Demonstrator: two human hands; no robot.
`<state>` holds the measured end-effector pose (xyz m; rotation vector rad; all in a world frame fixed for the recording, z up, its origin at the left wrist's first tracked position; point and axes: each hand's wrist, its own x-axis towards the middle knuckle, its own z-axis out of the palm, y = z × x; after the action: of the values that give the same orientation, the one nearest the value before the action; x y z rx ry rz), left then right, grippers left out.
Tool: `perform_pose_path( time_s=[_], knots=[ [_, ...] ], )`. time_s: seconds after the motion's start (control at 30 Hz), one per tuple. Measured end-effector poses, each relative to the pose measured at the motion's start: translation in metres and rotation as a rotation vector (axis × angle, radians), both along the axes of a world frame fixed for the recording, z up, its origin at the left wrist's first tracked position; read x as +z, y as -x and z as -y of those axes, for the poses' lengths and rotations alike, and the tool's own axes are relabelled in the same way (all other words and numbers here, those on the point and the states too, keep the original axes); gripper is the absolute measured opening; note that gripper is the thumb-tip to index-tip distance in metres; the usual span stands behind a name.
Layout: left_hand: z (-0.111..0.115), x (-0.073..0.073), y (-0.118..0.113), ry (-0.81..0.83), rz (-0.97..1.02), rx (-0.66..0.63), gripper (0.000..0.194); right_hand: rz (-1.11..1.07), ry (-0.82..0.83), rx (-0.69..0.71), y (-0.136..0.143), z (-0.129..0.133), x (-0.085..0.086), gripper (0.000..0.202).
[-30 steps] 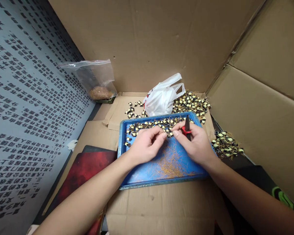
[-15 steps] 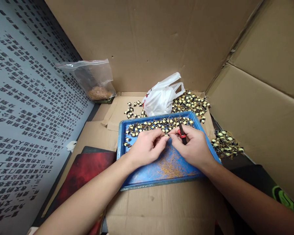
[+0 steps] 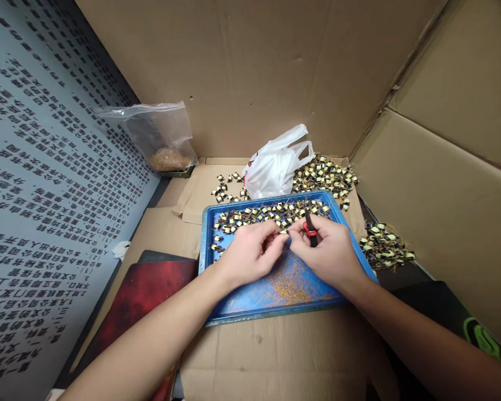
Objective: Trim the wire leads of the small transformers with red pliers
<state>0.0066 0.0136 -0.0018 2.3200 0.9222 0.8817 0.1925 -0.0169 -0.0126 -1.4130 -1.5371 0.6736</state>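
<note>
Over the blue tray (image 3: 250,317), my left hand (image 3: 253,250) pinches a small yellow-and-black coil component (image 3: 283,231) between thumb and fingertips. My right hand (image 3: 329,250) is closed beside it, its thumb and index finger pressed together near the component's right side. Tucked in that same hand is a pair of red-and-black snips (image 3: 310,227), dark tip pointing up and away from the component. Many similar coil components (image 3: 250,214) with thin wire leads lie along the tray's far side. Loose copper-coloured wire offcuts (image 3: 292,284) are scattered on the tray's near part.
Behind the tray are a white plastic bag (image 3: 273,167) and a heap of components (image 3: 328,175). Another pile (image 3: 386,245) sits to the right. A clear bag of wire scraps (image 3: 169,159) stands back left. Cardboard walls (image 3: 267,67) enclose the back and right; a red-and-black mat (image 3: 150,289) lies left.
The right fingertips have shifted slightly away from the left ones, leaving a small gap. The left hand and the snips stay nearly in place.
</note>
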Motion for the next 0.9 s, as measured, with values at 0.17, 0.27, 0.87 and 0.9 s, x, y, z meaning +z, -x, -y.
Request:
perform_pose_path(
  time_s=[0.17,0.27,0.87,0.9],
  knots=[
    [0.0024,-0.0012,-0.0005,-0.024,0.002,-0.012,0.03,-0.019,0.028,-0.004,0.0012,-0.0001,-0.0003,0.006],
    [0.0025,0.0004,0.0003,0.003,0.015,0.002,0.029,-0.057,0.02,0.024,0.0014,0.0001,0.0016,0.008],
    [0.002,0.0038,0.0001,0.073,0.041,0.062,0.03,-0.009,-0.053,0.019,0.0013,0.0009,0.0027,0.008],
    [0.0021,0.0037,0.0001,0.07,0.037,0.064,0.03,-0.008,-0.052,0.017,0.0014,0.0009,0.0027,0.008]
  ],
)
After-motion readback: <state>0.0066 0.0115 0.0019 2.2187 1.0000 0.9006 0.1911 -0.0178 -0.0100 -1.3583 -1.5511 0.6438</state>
